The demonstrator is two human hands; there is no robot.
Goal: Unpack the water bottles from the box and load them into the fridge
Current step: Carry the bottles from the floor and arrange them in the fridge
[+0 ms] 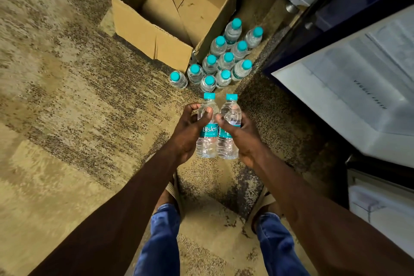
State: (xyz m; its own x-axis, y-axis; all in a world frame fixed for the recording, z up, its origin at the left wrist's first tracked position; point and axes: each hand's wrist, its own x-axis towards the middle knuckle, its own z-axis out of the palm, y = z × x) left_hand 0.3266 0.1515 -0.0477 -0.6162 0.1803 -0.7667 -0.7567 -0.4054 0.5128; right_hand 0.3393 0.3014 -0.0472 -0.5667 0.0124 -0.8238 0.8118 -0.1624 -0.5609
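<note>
Gripping one clear teal-capped plastic water bottle [207,126] each, left hand [188,132] and right hand [240,135] hover above bare speckled floor [78,96]; standing bottles [220,60] crowd between open cardboard box [156,33] and white fridge drawer [358,96].

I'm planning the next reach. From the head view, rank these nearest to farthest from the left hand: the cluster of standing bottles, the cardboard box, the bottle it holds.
1. Held bottle, gripped in the left hand.
2. Cluster of standing bottles, on the floor ahead.
3. Cardboard box, behind the cluster, to the left.
</note>
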